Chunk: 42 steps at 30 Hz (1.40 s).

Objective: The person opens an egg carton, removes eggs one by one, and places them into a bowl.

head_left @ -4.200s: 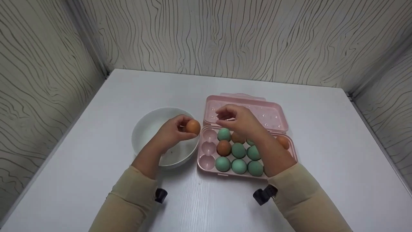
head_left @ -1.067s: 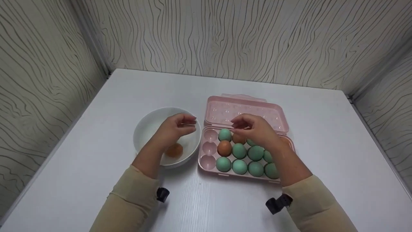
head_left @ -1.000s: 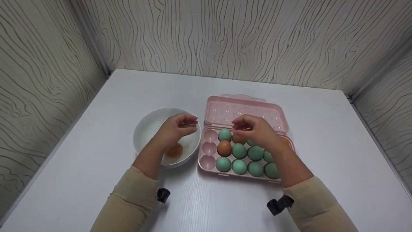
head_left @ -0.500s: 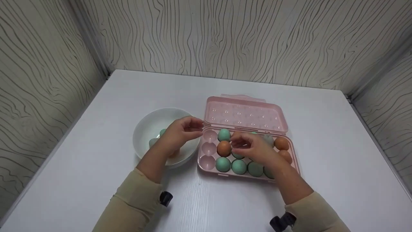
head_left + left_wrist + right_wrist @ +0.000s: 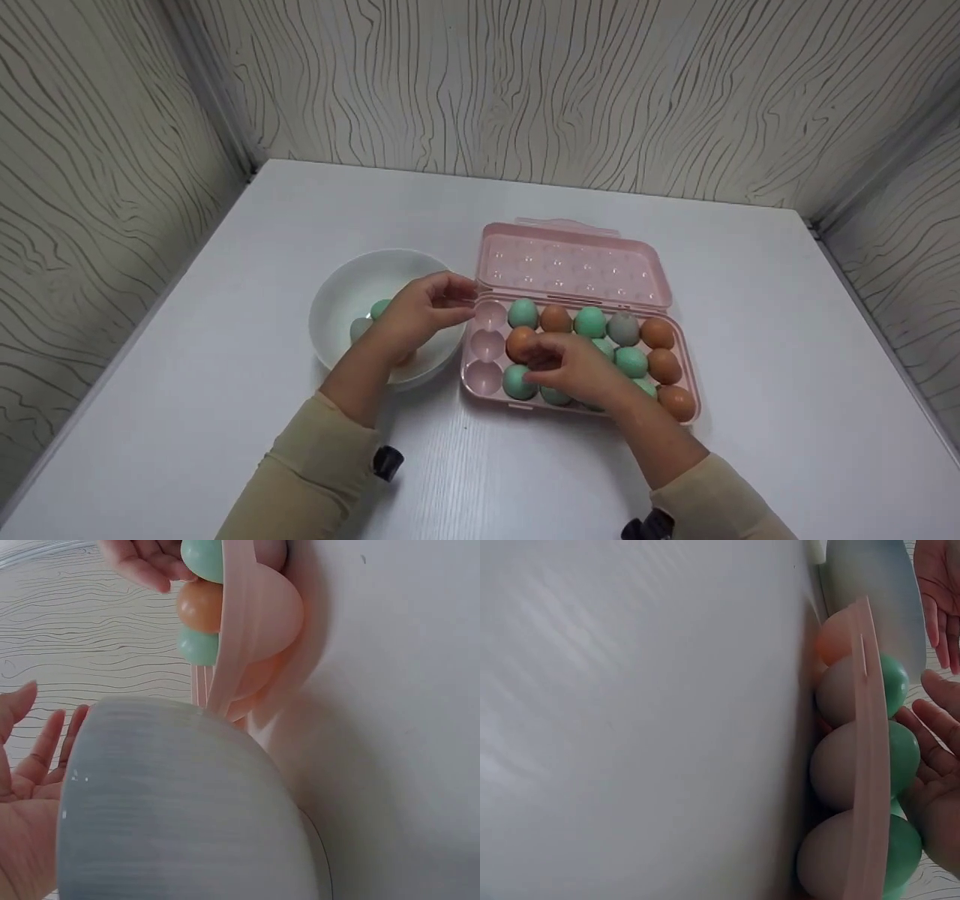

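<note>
My left hand (image 5: 420,311) hovers over the right side of the white bowl (image 5: 334,292), its fingers loosely bent and nothing in them. Inside the bowl are a green egg (image 5: 380,307), a pale egg (image 5: 360,328) and a brown egg (image 5: 407,358), partly hidden by that hand. The right hand (image 5: 574,367) hangs over the front left of the pink egg carton (image 5: 471,375). Its parted thumb and fingers are close to a brown egg (image 5: 516,343) and a green egg (image 5: 517,382). In the right wrist view, the right hand's fingers (image 5: 930,754) lie relaxed beside the front row.
The carton's lid (image 5: 574,266) lies folded back behind it. Green and brown eggs fill the carton's other columns, with a greyish egg (image 5: 623,328) in the back row; the leftmost cups (image 5: 487,346) hold none. Patterned panels (image 5: 495,90) enclose the white table (image 5: 780,315).
The brown egg that my left hand held now lies in the bowl. My left hand has shifted slightly right. The right hand has moved from over the lid to the carton's front rows.
</note>
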Each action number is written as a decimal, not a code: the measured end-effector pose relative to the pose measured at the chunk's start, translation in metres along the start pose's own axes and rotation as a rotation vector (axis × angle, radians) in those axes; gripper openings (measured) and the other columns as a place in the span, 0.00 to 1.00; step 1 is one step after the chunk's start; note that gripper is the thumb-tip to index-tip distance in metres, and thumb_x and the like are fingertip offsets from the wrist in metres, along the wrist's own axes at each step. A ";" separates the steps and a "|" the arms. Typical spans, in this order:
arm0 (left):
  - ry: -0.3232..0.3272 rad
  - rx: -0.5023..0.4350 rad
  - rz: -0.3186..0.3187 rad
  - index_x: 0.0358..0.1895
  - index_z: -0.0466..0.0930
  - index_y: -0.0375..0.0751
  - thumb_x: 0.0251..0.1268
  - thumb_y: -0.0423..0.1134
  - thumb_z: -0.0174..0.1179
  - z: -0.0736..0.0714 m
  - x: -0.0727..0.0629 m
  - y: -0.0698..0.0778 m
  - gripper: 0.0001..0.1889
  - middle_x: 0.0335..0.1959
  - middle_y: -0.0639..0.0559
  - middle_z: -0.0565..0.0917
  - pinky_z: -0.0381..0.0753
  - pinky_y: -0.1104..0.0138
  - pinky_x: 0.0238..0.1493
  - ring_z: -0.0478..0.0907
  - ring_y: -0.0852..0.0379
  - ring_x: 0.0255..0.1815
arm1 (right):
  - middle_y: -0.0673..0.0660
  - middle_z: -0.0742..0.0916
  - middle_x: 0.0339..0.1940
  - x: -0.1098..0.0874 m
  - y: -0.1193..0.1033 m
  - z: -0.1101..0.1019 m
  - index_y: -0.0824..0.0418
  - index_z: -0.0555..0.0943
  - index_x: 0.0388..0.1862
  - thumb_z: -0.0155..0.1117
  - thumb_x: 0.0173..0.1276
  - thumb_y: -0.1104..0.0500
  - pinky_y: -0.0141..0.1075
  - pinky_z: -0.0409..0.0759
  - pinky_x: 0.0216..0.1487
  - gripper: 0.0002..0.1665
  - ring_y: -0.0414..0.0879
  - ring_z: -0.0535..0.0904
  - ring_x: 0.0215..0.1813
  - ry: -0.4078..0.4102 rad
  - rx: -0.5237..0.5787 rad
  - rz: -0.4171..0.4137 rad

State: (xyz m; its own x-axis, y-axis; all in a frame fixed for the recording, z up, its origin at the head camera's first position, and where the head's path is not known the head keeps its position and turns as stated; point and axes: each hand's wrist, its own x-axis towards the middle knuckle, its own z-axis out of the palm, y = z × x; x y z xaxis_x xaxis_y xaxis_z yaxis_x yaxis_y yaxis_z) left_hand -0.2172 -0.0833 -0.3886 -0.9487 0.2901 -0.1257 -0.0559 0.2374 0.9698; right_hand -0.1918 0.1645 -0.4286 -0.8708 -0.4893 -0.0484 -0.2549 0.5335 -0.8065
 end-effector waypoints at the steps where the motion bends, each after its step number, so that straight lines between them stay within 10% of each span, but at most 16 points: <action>1: 0.001 0.004 0.002 0.50 0.76 0.50 0.54 0.37 0.65 0.000 0.000 0.000 0.18 0.46 0.51 0.79 0.74 0.66 0.53 0.77 0.59 0.48 | 0.49 0.84 0.42 0.000 0.000 0.001 0.55 0.80 0.47 0.70 0.54 0.54 0.36 0.78 0.49 0.21 0.42 0.79 0.45 0.001 -0.006 0.002; 9: -0.018 0.026 -0.018 0.52 0.75 0.44 0.57 0.34 0.62 0.001 -0.018 0.025 0.18 0.47 0.51 0.79 0.73 0.65 0.55 0.76 0.56 0.51 | 0.43 0.82 0.39 0.000 0.000 0.006 0.50 0.80 0.50 0.70 0.53 0.53 0.36 0.77 0.46 0.22 0.42 0.77 0.41 -0.024 -0.056 0.020; 22: -0.036 0.003 -0.023 0.51 0.76 0.51 0.54 0.40 0.65 0.002 0.002 -0.006 0.19 0.47 0.55 0.79 0.72 0.64 0.56 0.76 0.59 0.51 | 0.39 0.79 0.38 0.000 0.003 0.012 0.46 0.79 0.44 0.70 0.54 0.57 0.34 0.76 0.44 0.17 0.39 0.73 0.40 -0.048 -0.272 -0.114; 42: -0.035 -0.009 -0.003 0.52 0.75 0.49 0.54 0.41 0.65 0.000 -0.001 -0.004 0.20 0.50 0.52 0.79 0.73 0.64 0.55 0.76 0.59 0.51 | 0.40 0.80 0.40 0.001 -0.004 -0.002 0.47 0.79 0.48 0.73 0.49 0.51 0.36 0.77 0.46 0.25 0.41 0.74 0.42 -0.003 -0.091 0.037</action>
State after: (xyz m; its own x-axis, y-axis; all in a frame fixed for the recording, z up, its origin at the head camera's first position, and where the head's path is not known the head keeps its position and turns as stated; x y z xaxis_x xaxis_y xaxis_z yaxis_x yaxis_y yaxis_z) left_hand -0.2161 -0.0850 -0.3921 -0.9372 0.3213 -0.1358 -0.0617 0.2305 0.9711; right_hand -0.1921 0.1634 -0.4244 -0.8791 -0.4702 -0.0788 -0.2601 0.6116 -0.7472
